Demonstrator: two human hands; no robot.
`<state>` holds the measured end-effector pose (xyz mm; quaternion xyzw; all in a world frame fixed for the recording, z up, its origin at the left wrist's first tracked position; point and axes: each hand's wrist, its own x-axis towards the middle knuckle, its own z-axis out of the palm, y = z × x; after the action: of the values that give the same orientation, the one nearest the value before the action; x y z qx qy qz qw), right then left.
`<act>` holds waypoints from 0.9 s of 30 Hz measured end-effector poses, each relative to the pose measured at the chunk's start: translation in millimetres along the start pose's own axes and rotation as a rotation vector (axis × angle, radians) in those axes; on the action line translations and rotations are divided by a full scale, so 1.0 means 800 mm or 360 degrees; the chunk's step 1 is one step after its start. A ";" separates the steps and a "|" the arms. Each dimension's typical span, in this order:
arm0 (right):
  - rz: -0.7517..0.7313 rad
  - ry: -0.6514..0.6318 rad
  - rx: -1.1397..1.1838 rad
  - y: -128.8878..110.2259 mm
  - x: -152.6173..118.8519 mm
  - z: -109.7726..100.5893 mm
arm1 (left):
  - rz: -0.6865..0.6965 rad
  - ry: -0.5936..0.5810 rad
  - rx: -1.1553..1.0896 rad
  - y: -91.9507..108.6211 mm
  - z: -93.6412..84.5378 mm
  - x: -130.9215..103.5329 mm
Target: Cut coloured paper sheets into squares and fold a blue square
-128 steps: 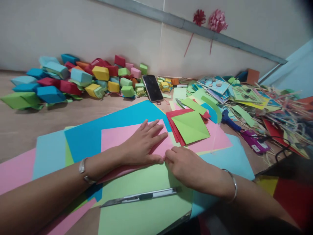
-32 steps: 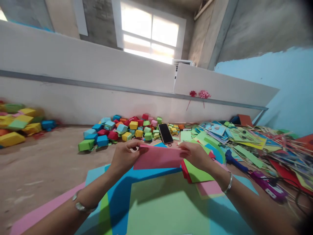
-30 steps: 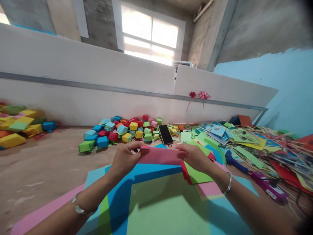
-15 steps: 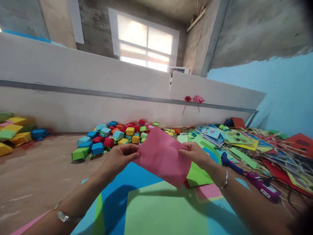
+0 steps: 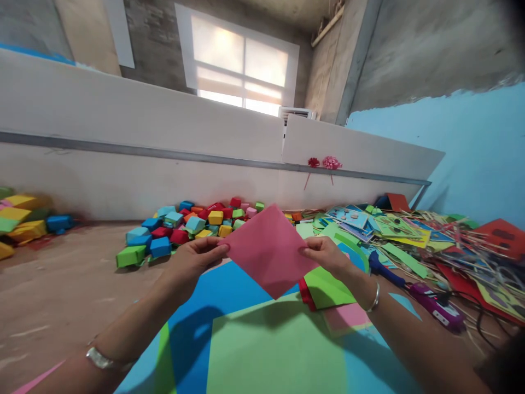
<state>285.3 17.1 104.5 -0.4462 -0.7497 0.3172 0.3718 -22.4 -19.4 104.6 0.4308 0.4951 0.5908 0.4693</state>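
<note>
A pink sheet of paper [image 5: 270,251] hangs between my two hands, turned so that its corners point up, down and sideways. My left hand [image 5: 203,254] pinches its left corner between thumb and fingers. At the opposite corner my right hand [image 5: 324,253] grips the paper in the same way. Beneath it lies a light green sheet [image 5: 274,345] on top of a blue sheet [image 5: 192,328]. To the right, under my right forearm, are a bright green piece of paper [image 5: 328,287] and a pink piece [image 5: 346,318].
Colourful paper boxes [image 5: 176,230] are heaped beyond my left hand, with a yellow pile [image 5: 28,230] farther left. Paper cutouts and sticks [image 5: 410,230] crowd the right side. A blue glue gun [image 5: 383,268] lies near a purple power strip [image 5: 437,306]. A white partition [image 5: 143,175] stands behind.
The pink sheet has been turned from a slanted position to a level diamond, its lower corner now nearer the middle. Both hands keep hold of it; the view has shifted slightly.
</note>
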 end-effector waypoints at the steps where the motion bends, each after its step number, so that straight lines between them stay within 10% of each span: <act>1: -0.0021 0.0017 -0.0044 0.001 0.003 0.000 | 0.0014 0.0023 -0.0021 0.003 0.002 -0.004; 5: -0.0095 0.0116 -0.0273 -0.001 0.022 0.007 | 0.0159 0.0064 -0.0012 0.019 0.012 -0.033; 9: -0.0241 0.0369 -0.0423 -0.031 0.020 0.020 | 0.0871 0.0372 0.0620 0.025 0.011 -0.060; 12: -0.0923 0.0862 -0.0680 -0.073 -0.005 0.036 | 0.1307 0.0646 0.1165 0.023 0.007 -0.067; 16: -0.1609 0.0750 -0.1019 -0.124 -0.027 0.074 | 0.1545 0.0575 0.1478 0.020 0.011 -0.077; 21: -0.1552 0.0422 -0.1198 -0.153 -0.015 0.102 | 0.1715 0.0539 0.1539 0.022 0.018 -0.093; 27: -0.1176 0.0410 -0.0426 -0.166 0.006 0.037 | 0.1432 0.0480 0.1727 0.029 0.004 -0.074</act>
<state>201.5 -36.4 197.7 -0.2276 -0.8414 0.0036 0.4901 -10.9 -78.5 125.7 0.6791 0.5528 0.4508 -0.1733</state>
